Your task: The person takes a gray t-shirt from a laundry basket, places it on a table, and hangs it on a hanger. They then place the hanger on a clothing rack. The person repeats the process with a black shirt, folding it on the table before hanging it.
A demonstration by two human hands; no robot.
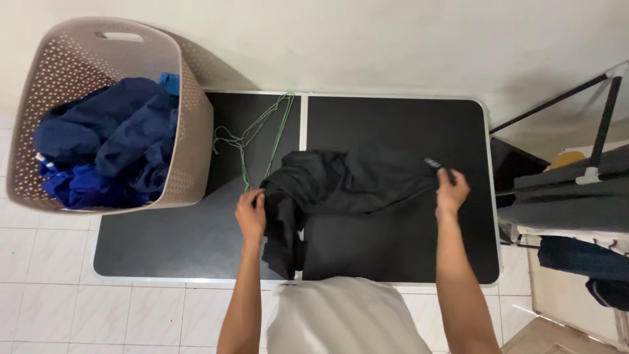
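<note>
The black garment [347, 187] lies stretched across the middle of the dark worktop [164, 242], its long axis running left to right between the two hands. The left hand [251, 213] is clenched on the garment's bunched left end, where loose cloth hangs down toward the near edge of the worktop. The right hand [451, 190] grips the opposite end, at what looks like a waistband or hem, pinching the cloth near the worktop's right side. Both hands sit at the ends of the garment, so neither is nearer than the other; the cloth lies between them, slightly farther from the person than the hands themselves, and it sags and folds more on the left than on the right.

Just beyond the left hand, a few thin green wire hangers [262, 134] lie on the worktop, apart from the garment or barely touching its edge; which of the two is hard to tell. At the far left corner a beige perforated laundry basket [193, 124] rests partly on the worktop, filled with blue clothes [108, 141].

The worktop is a folding table with a seam down its middle, set against a pale wall on a white tiled floor [52, 308]. To the right stands a clothes rack [590, 174] with dark garments hung on it
</note>
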